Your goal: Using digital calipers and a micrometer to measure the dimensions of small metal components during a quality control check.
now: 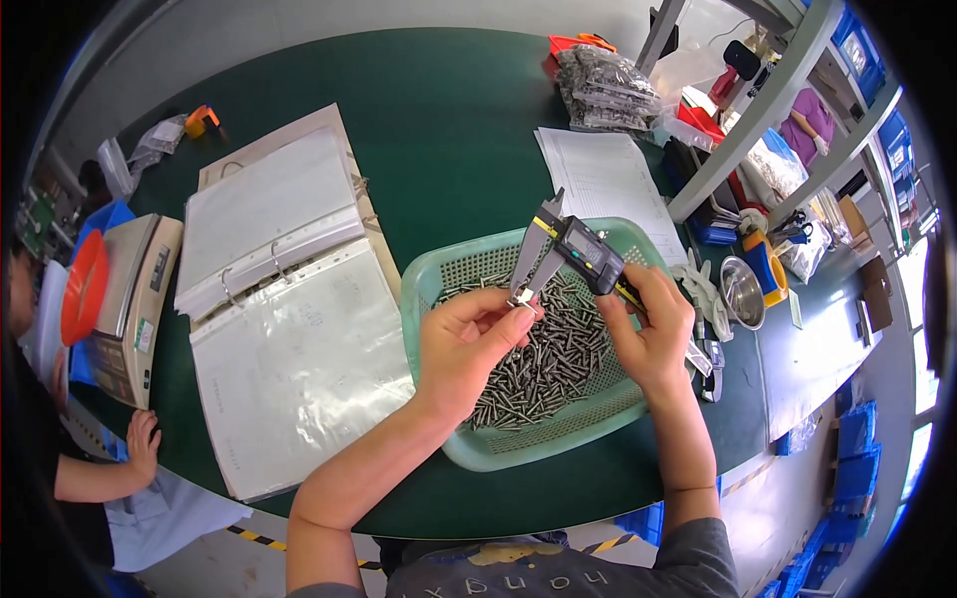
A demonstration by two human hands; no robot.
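My right hand (653, 324) is closed around the body of a digital caliper (590, 255), which slants up to the left over a basket. Its jaws point down toward the fingertips of my left hand (467, 339). There, thumb and fingers pinch a small shiny metal part (524, 296) at the jaw tips; its full shape is hidden by the fingers. Below both hands sits a pale green perforated plastic basket (478, 455), with a heap of small grey metal pins (543, 384) in it.
An open ring binder (299, 369) lies left of the basket, beside a weighing scale (130, 299) with a red tray. Another person's hand (143, 448) rests at the table edge. Right are white gloves (703, 294) and a metal bowl (741, 292); behind, paper sheets (608, 174) and bagged parts (606, 85).
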